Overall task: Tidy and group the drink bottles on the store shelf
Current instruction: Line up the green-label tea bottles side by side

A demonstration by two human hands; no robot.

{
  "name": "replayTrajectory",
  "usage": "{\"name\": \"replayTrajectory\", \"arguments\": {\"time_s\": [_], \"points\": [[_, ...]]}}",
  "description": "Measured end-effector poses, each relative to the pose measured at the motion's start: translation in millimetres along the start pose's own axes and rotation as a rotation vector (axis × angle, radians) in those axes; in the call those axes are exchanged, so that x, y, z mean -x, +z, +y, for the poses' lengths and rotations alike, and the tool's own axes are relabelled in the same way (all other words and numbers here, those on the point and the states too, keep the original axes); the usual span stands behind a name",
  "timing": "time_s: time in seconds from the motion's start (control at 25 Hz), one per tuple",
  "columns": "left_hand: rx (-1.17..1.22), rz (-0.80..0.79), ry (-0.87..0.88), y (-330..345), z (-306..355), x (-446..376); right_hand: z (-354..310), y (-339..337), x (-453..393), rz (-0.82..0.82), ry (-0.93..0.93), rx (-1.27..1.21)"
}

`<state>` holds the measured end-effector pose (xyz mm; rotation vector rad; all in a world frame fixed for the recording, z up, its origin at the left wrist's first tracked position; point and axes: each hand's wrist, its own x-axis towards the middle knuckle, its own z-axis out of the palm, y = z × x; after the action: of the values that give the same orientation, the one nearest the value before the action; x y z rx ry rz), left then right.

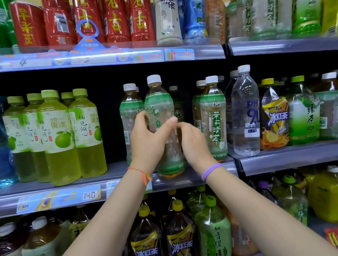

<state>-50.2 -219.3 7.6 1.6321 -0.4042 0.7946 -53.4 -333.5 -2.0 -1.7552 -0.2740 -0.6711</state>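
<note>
A jasmine tea bottle (159,106) with a white cap and green label stands at the front edge of the middle shelf (47,190). My left hand (148,137) grips its middle, thumb across the front. My right hand (193,140) is beside the bottle's right side with curled fingers touching it. More jasmine tea bottles stand just left (129,110) and right (214,118) of it. Yellow-green pomelo drink bottles (59,136) form a group at the left.
A clear water bottle (244,111), an iced black tea bottle (273,115) and green tea bottles (304,113) stand on the right shelf section. Red cans and bottles (115,17) fill the top shelf. Large bottles (181,242) crowd the bottom shelf.
</note>
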Motion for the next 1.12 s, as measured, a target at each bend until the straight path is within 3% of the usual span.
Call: {"name": "replayTrajectory", "arguments": {"time_s": [0.12, 0.32, 0.44, 0.68, 1.12], "points": [[-0.075, 0.133, 0.176, 1.6, 2.9, -5.4, 11.2, 4.1, -31.1, 0.033, 0.063, 0.185], [-0.379, 0.163, 0.368, 8.1, -1.0, -15.0, 34.6, 19.6, -67.2, -0.217, 0.155, 0.620], [-0.669, 0.297, 0.509, 7.2, -12.1, -20.0, 37.6, 32.0, -91.6, -0.234, 0.183, 0.787], [-0.852, 0.371, 0.541, -2.9, -18.2, -32.8, 46.2, 47.0, -125.1, -0.278, 0.279, 0.878], [-0.866, 0.361, 0.504, -2.9, -16.6, -31.3, 38.5, 35.1, -104.2, -0.215, 0.155, 0.834]]}}
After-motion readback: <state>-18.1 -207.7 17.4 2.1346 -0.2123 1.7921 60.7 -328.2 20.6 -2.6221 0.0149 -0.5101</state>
